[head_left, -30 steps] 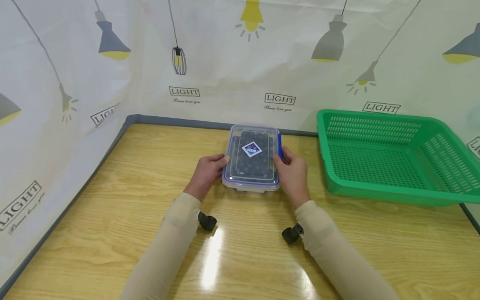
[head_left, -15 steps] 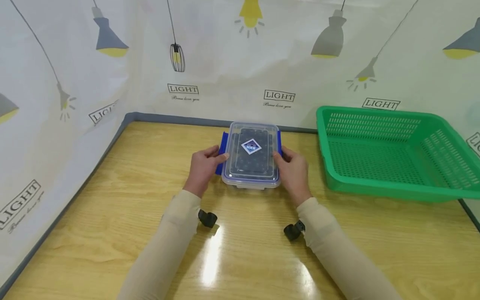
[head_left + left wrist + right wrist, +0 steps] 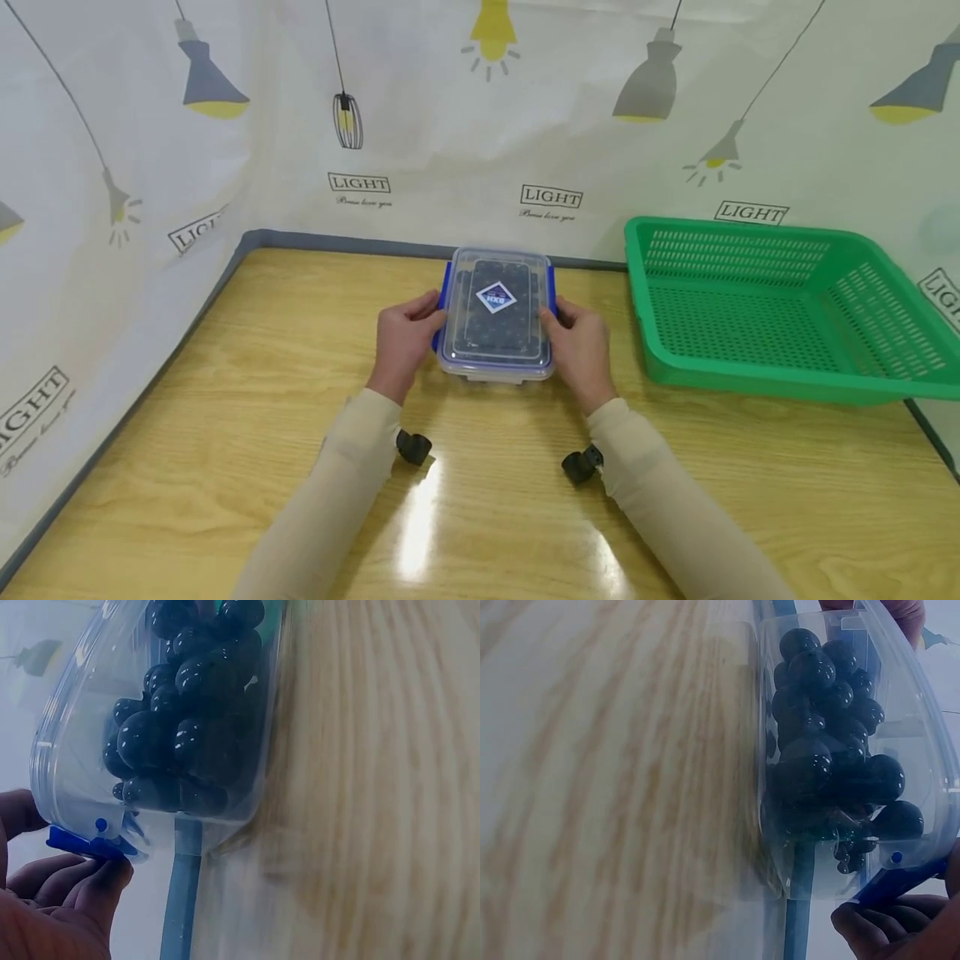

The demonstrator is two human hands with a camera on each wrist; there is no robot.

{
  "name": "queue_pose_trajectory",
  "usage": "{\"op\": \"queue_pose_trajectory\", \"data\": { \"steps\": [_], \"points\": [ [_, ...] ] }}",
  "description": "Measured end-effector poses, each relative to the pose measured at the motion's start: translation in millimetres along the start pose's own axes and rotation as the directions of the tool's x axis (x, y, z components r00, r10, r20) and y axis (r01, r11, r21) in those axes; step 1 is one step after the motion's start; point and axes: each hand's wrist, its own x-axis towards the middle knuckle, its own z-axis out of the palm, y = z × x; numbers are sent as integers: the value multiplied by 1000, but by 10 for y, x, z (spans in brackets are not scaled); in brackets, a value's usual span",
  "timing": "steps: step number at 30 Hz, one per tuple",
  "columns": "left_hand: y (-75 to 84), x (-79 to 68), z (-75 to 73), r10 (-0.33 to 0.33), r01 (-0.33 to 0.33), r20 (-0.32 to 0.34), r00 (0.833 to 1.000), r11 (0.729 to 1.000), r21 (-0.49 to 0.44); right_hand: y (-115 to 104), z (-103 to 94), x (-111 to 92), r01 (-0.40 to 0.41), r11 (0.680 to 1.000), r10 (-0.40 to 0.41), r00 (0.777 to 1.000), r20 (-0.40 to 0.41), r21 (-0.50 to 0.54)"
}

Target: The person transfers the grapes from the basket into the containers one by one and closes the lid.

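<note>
A clear plastic food container (image 3: 459,348) with a lid and a diamond sticker (image 3: 497,297) stands on the wooden table. Dark, glossy grapes (image 3: 150,739) fill part of it. My left hand (image 3: 399,343) is at its left side, thumb by the lid's edge and fingers against the raised blue latch (image 3: 79,842). On the opposite side my right hand (image 3: 584,348) holds the container, thumb on the lid edge, fingers beneath another blue latch (image 3: 901,881) that slants outward.
A green slotted basket (image 3: 757,377) stands to the right of the container. Behind the table (image 3: 495,500) hangs a white backdrop (image 3: 450,142) printed with lamps. Small black cameras sit at both wrists.
The left blue latch swings outward from the container's side, and my left hand moves slightly left with it. My right hand keeps its place on the right side.
</note>
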Motion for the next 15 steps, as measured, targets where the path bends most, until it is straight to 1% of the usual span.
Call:
{"op": "queue_pose_trajectory", "data": {
  "steps": [3, 5, 8, 15],
  "points": [
    [12, -18, 0, -5, 4, 16, 1000, 1000, 15, -13, 6, -8, -2, 1000, 2, 1000, -7, -13],
    [27, -27, 10, 4, -5, 21, 1000, 999, 37, -22, 6, -12, -4, 1000, 3, 1000, -8, -18],
    [51, -29, 42, 16, -17, 9, 1000, 997, 74, -29, 5, -15, -6, 1000, 6, 1000, -4, -25],
    [83, -27, 114, 86, -85, 3, 996, 977, 196, -29, 4, -10, 5, 1000, -5, 1000, -1, -20]
  ]
}}
